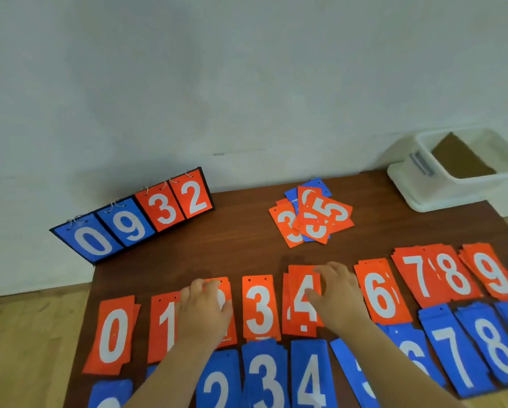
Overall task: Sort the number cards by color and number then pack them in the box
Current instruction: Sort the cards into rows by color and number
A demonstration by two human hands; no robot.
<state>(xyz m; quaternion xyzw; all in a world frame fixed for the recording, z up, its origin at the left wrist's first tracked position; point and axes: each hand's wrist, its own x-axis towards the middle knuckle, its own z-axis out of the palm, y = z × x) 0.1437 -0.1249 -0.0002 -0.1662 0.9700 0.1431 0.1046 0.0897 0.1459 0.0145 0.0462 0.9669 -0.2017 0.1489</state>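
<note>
Orange number cards lie in a row of stacks from 0 to 9 across the dark wooden table. Blue stacks form a nearer row, among them 3 and 7. My left hand rests palm down on the orange 2 stack. My right hand lies over the spot between the orange 4 and orange 6, its thumb on the 4. A loose mixed pile of orange and blue cards sits farther back. The white plastic box stands at the far right corner.
A flip scoreboard showing blue 0 9 and orange 3 2 leans at the table's far left against the white wall. The table's left edge meets a light wooden floor. The blue row runs off the bottom of the view.
</note>
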